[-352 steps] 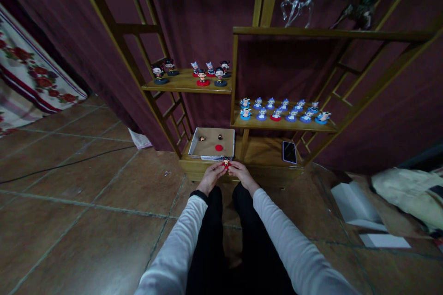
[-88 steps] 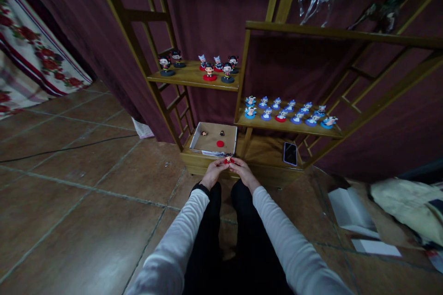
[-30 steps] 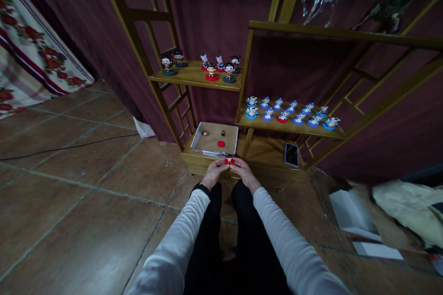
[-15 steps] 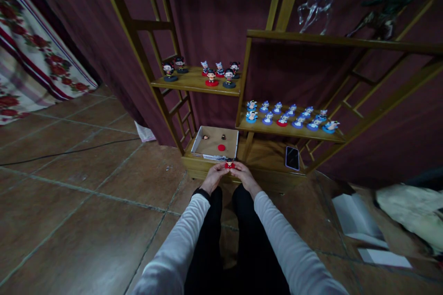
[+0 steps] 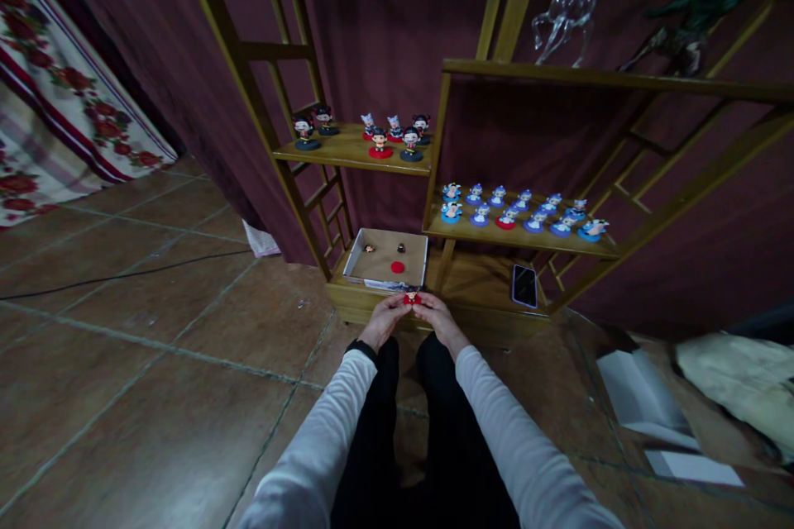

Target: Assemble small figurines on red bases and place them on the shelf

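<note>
Between my two hands is a small figurine (image 5: 412, 296) with dark hair and a red base. My left hand (image 5: 385, 321) pinches it from the left, and my right hand (image 5: 436, 316) grips its right side. Both hands are just in front of a shallow cardboard box (image 5: 378, 269) on the lowest shelf. Inside the box lie a red round base (image 5: 398, 267), a small figurine head (image 5: 370, 248) and a small dark piece (image 5: 401, 248) whose kind I cannot make out.
Dark-haired and grey-eared figurines (image 5: 380, 142) stand on the upper left shelf. Several blue and purple figurines (image 5: 480, 215) line the right shelf. A phone (image 5: 524, 286) lies below them. A clear deer statue (image 5: 567, 12) stands above. White card pieces (image 5: 645, 397) lie on the floor at right.
The view has shifted very slightly. Both hands keep hold of the figurine in nearly the same place, and nothing else has visibly moved.
</note>
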Action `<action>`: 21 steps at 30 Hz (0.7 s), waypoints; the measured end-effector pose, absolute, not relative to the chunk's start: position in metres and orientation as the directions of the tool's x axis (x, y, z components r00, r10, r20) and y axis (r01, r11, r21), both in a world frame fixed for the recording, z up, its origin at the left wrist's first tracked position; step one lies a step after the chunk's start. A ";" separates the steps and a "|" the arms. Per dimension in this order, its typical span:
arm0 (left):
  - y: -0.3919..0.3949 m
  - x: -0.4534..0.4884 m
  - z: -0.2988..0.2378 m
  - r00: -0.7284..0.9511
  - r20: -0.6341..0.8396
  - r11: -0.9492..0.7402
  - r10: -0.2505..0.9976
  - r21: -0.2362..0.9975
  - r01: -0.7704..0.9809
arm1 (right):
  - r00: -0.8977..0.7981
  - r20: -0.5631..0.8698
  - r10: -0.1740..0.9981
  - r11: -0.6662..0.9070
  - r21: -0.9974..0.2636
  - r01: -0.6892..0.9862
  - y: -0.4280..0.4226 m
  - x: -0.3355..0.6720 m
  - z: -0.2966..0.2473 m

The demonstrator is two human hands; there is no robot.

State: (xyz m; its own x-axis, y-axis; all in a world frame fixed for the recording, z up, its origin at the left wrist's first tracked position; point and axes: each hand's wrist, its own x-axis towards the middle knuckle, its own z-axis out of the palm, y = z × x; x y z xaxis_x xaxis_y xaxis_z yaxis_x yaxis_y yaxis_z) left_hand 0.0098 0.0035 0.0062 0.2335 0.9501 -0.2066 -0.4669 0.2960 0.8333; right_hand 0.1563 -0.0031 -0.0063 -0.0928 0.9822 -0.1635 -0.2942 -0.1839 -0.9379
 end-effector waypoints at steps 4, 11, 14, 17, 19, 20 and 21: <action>0.004 0.009 0.005 0.237 -0.223 0.313 0.945 0.822 -0.476 | -0.100 -0.166 0.981 -0.189 -0.938 -0.291 -0.003 0.157 -0.006; 0.005 0.010 0.004 0.242 -0.228 0.321 0.943 0.811 -0.490 | -0.097 -0.164 0.982 -0.186 -0.935 -0.303 -0.003 0.157 -0.006; 0.005 0.010 0.005 0.247 -0.226 0.324 0.942 0.804 -0.498 | -0.089 -0.173 0.981 -0.192 -0.935 -0.297 -0.003 0.157 -0.006; 0.004 0.010 0.005 0.259 -0.225 0.329 0.940 0.802 -0.499 | -0.084 -0.175 0.981 -0.192 -0.935 -0.297 -0.004 0.156 -0.005; 0.004 0.010 0.005 0.253 -0.227 0.328 0.940 0.801 -0.500 | -0.088 -0.170 0.982 -0.188 -0.935 -0.301 -0.004 0.156 -0.005; 0.004 0.010 0.005 0.247 -0.228 0.326 0.942 0.801 -0.502 | -0.090 -0.165 0.982 -0.185 -0.935 -0.303 -0.003 0.156 -0.006; 0.005 0.010 0.005 0.241 -0.229 0.323 0.943 0.801 -0.504 | -0.092 -0.162 0.983 -0.182 -0.935 -0.305 -0.003 0.156 -0.006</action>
